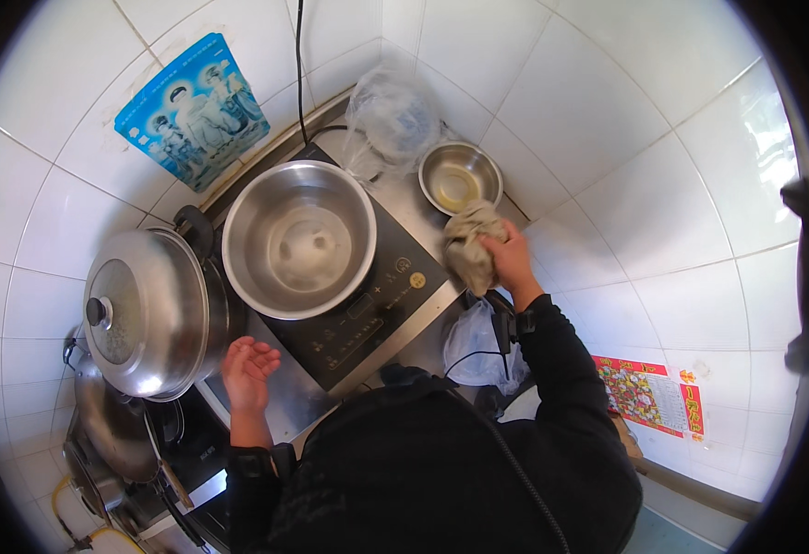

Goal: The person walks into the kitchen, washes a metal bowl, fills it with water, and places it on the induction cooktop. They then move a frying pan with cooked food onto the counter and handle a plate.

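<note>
A crumpled greyish-beige cloth (472,249) is bunched in my right hand (514,257), close to the right corner of the induction cooker (404,249). Just beyond it stands a small metal bowl (439,166) with a little yellowish liquid at the bottom; the cloth overlaps its near rim in the view. A wide metal basin (370,242) rests on the cooker, its inside shiny with what looks like clear water. My left hand (249,367) hovers palm up with fingers slightly curled, holding nothing, near the cooker's left side and the large lidded pot (193,325).
Against the tiled corner lies a clear plastic bag (394,121), with a black power cable (300,76) beside it. Another plastic bag (474,346) hangs below my right forearm. Several pans, including a metal wok (110,422), stand at the left. Tiled walls enclose the counter (221,391).
</note>
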{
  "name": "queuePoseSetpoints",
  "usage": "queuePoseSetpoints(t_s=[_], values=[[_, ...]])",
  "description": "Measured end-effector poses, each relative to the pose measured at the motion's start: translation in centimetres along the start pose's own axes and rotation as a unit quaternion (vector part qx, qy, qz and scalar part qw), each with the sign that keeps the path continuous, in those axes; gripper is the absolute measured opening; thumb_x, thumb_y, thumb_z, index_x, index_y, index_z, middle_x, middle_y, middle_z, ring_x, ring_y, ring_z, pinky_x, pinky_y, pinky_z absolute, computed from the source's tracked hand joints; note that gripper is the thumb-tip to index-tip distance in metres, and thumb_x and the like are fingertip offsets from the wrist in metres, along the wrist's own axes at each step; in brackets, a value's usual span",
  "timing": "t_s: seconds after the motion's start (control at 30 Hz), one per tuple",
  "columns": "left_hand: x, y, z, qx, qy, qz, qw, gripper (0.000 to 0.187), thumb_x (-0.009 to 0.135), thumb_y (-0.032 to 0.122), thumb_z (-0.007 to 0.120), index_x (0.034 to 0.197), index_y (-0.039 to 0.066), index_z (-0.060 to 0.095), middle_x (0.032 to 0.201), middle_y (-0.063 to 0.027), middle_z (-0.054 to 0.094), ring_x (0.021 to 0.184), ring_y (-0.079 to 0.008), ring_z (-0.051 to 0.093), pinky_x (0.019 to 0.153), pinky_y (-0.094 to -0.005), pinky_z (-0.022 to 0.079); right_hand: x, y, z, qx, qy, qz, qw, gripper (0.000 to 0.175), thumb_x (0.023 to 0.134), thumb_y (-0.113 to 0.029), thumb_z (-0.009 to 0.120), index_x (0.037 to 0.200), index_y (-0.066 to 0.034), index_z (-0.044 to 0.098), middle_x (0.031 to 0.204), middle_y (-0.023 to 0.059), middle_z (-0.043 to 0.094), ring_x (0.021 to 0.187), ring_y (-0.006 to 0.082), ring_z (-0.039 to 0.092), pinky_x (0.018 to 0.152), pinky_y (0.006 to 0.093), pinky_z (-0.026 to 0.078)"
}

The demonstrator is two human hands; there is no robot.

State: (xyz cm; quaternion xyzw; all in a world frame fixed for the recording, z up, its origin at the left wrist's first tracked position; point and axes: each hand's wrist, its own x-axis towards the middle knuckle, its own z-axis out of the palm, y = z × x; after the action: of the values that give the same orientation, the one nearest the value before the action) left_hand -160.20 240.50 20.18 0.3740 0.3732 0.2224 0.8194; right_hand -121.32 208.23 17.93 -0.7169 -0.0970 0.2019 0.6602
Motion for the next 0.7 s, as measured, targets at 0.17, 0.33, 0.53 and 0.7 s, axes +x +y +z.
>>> queuePoseSetpoints(t_s=[0.17,0.33,0.53,0.7], values=[[-0.4,-0.3,-1.1,-0.016,0.024,0.015,0.999,0.019,0.097,0.017,0.049,0.112,0.007,0.054,0.093,-0.0126,0.067,0.081,-0.0281,0.069,0.069,-0.0367,0.058,-0.5,-0.4,3.4,-0.252,-0.169,-0.061,0.951,0.043,0.077,-0.024,0.072,0.115,-0.0059,0.065,0.101,0.0126,0.070,0.093,0.0208,0.066,0.083,0.0342,0.051],[-0.4,-0.9,-1.6,-0.034,0.036,0.022,0.999,0.019,0.096,0.016,0.049,0.112,0.007,0.054,0.093,-0.0129,0.067,0.081,-0.0283,0.070,0.069,-0.0369,0.058,5.4,-0.7,7.8,-0.270,-0.174,0.013,0.947,0.029,0.083,-0.027,0.066,0.099,-0.0029,0.070,0.081,0.0124,0.070,0.073,0.0200,0.066,0.071,0.0336,0.051],[-1.0,-1.3,-2.2,-0.033,0.060,0.027,0.997,0.018,0.096,0.015,0.050,0.111,0.007,0.055,0.092,-0.0129,0.067,0.080,-0.0280,0.070,0.069,-0.0365,0.058,12.9,-0.1,14.6,-0.241,-0.209,-0.074,0.945,0.032,0.086,-0.026,0.060,0.108,-0.0040,0.065,0.094,0.0197,0.070,0.084,0.0326,0.067,0.077,0.0413,0.051],[-1.3,-1.8,-2.5,-0.022,0.080,0.010,0.996,0.017,0.096,0.015,0.050,0.109,0.007,0.056,0.091,-0.0129,0.067,0.079,-0.0276,0.069,0.068,-0.0366,0.057,15.1,0.1,16.1,-0.331,-0.263,-0.165,0.891,0.028,0.088,-0.024,0.054,0.106,-0.0041,0.064,0.101,0.0244,0.067,0.093,0.0446,0.061,0.083,0.0474,0.049]])
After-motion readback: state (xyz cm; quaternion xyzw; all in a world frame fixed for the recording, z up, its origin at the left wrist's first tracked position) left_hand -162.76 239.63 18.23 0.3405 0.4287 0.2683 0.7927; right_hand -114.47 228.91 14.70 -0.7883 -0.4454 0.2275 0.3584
